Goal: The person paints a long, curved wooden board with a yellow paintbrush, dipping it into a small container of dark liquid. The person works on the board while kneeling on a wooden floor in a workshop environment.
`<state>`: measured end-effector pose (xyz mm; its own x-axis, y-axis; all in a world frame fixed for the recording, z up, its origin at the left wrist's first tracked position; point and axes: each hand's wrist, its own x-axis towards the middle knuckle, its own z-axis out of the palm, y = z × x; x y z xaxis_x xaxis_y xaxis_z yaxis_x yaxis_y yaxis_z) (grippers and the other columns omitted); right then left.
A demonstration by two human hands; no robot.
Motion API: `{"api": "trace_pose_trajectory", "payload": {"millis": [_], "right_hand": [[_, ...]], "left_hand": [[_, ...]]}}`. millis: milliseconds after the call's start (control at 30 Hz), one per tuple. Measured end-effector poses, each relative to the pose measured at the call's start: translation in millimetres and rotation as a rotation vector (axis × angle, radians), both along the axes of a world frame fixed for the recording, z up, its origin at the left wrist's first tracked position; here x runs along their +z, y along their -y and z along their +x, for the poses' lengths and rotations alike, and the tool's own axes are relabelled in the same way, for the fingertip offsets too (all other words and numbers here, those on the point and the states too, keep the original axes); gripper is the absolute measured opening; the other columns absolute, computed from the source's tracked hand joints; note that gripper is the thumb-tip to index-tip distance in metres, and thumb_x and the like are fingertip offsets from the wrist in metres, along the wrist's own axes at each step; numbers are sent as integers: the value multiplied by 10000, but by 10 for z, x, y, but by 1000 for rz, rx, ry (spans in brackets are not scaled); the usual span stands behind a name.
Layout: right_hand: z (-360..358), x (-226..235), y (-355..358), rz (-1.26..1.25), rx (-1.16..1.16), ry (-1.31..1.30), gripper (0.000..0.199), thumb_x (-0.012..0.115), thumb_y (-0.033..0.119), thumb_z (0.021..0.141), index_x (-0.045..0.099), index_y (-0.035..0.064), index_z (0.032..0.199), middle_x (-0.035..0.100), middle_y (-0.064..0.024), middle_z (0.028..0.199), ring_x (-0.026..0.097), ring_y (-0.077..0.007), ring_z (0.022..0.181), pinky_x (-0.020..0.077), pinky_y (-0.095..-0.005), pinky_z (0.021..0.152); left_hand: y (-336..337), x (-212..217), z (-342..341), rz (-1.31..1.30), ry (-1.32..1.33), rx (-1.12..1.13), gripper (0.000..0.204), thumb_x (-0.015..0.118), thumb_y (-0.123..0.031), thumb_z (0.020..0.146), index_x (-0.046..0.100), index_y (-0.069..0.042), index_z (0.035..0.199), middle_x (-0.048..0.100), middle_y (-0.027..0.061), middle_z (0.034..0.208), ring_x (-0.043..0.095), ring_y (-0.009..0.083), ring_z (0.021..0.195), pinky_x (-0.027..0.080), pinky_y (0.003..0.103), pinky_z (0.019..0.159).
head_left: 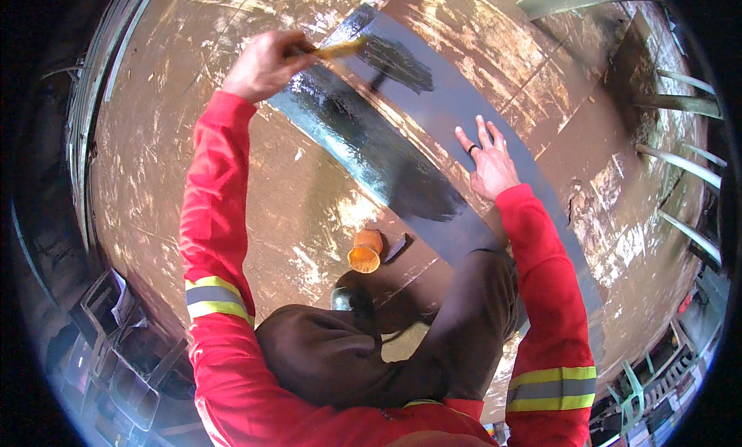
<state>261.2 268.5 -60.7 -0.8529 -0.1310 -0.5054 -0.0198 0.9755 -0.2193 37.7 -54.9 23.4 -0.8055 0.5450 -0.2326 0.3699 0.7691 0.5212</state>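
My left hand (267, 64) is closed round a yellowish brush (342, 49), held over the far end of a long grey strip (456, 99). There the strip bears a wet, black, glossy patch. With fingers spread, my right hand (493, 162) lies flat on the same strip, farther along it and nearer to me. A second grey strip (481, 237) lies alongside on the left, most of its length covered in a shiny dark coat. Near my knees stands an orange cup (365, 254), with a small dark flat piece (397, 248) beside it.
Both strips lie on a brown, scuffed and stained floor (185, 83). My bent legs (325, 354) are close to the near ends. At the right edge are several pale bars (680, 165); metal frames and chairs (131, 385) stand at the lower left.
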Motion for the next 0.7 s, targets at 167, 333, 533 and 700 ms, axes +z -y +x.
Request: {"api": "trace_pose_trajectory", "payload": {"millis": [167, 333, 533, 700], "right_hand": [[-23, -10, 7, 2, -1, -10, 780, 607, 57, 720, 340, 243, 1428, 147, -184, 1517, 182, -390, 1379, 256, -533, 1091], [-20, 12, 33, -4, -19, 0, 768, 598, 50, 722, 350, 240, 1423, 152, -177, 1519, 188, -379, 1381, 258, -531, 1090], [-11, 5, 30, -8, -19, -4, 782, 611, 47, 718, 346, 246, 1426, 147, -170, 1522, 180, -371, 1387, 259, -530, 1090], [-7, -19, 19, 10, -32, -1, 791, 614, 41, 723, 336, 260, 1430, 135, -161, 1526, 177, -362, 1390, 255, -525, 1094]], "left_hand": [[-500, -372, -10, -31, 110, -134, 255, 676, -279, 794, 679, -53, 914, 643, 141, 742, 615, 251, 684, 484, 368, 648], [-123, -313, -328, -500, -207, 140, 254, 681, -323, 753, 683, -119, 905, 675, 156, 863, 654, 318, 819, 513, 416, 728], [-390, -264, -32, -573, -374, -41, 160, 588, -218, 774, 679, -141, 881, 667, 138, 819, 658, 326, 777, 522, 444, 660], [-747, -213, 464, -357, -167, -241, 150, 620, -216, 744, 670, -112, 840, 669, 143, 808, 662, 309, 768, 528, 416, 671]]}}
